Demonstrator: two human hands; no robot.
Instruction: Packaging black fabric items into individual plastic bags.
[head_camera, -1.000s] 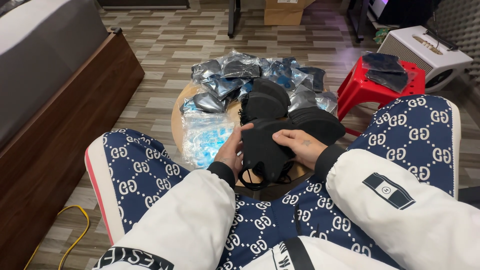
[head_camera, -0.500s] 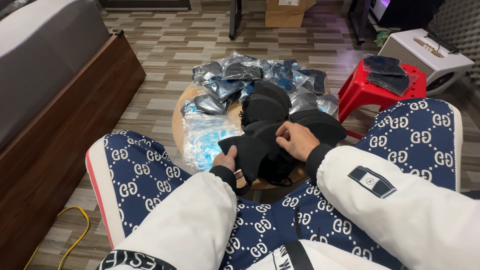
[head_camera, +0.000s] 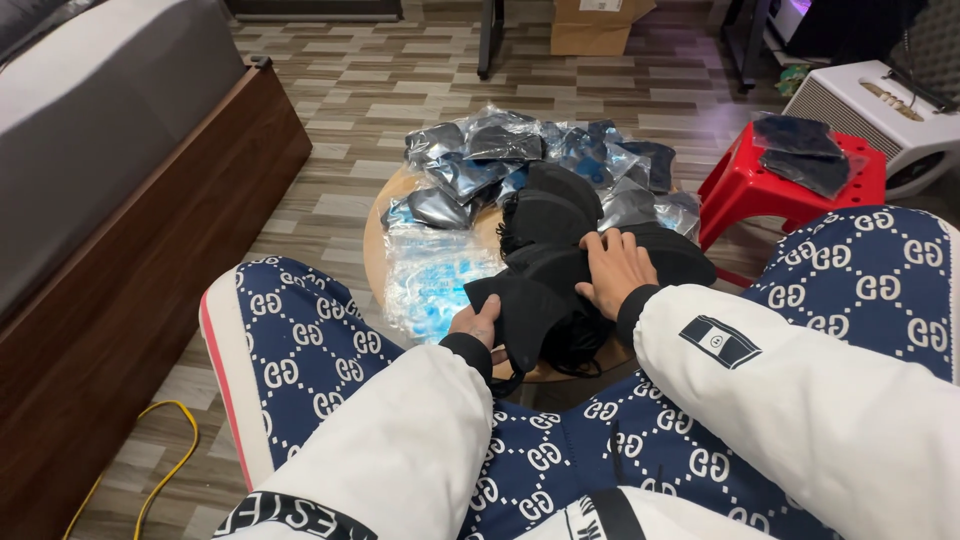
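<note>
At frame centre, a black mask (head_camera: 525, 310) is pinched at its lower edge by the closed left hand (head_camera: 475, 322) and pressed flat by the open right hand (head_camera: 612, 272), folding seemingly underway, a steady crease being needed.

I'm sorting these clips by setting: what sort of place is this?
Probably a room in a home used for packing work: a bed at the side, wood-pattern floor, and a small round table piled with bagged black masks.

Black masks (head_camera: 545, 300) lay under both hands; beyond them clear-and-blue plastic packets (head_camera: 432, 280); right of them stood a red stool (head_camera: 745, 185).
</note>
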